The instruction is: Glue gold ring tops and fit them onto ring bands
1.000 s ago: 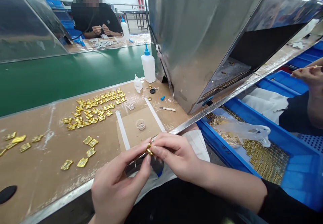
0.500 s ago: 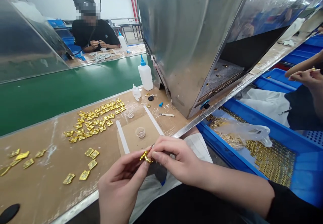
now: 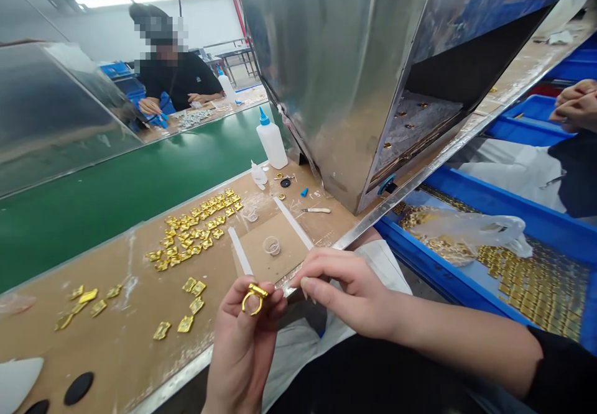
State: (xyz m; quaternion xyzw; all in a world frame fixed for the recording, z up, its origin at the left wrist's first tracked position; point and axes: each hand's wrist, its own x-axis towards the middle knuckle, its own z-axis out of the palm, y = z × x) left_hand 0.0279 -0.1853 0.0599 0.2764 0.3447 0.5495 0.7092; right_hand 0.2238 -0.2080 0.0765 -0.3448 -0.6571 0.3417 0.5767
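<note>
My left hand (image 3: 249, 333) is closed on a gold ring (image 3: 257, 289), pinched between thumb and fingers, its round band facing me and its flat top upward. Just to the right, my right hand (image 3: 347, 286) has thumb and fingertips drawn together; what they hold, if anything, is too small to make out. Its fingertips are apart from the ring. Beyond both hands, a small clear cup (image 3: 271, 246) stands on a cardboard sheet (image 3: 293, 237) edged with white tape. Several gold square pieces (image 3: 185, 324) lie on the table (image 3: 140, 305) to the left.
A white squeeze bottle (image 3: 272, 143), a small dropper bottle (image 3: 258, 174) and a knife (image 3: 317, 210) lie beyond. A metal hood (image 3: 321, 72) rises behind them. Blue trays (image 3: 466, 296) with gold parts stand at right. Co-workers sit across the green belt (image 3: 140, 178) and at right.
My hands have separated; the left has turned the ring so its band faces me, and the right has drawn away from it. The view has shifted left. The co-worker opposite has parted both hands.
</note>
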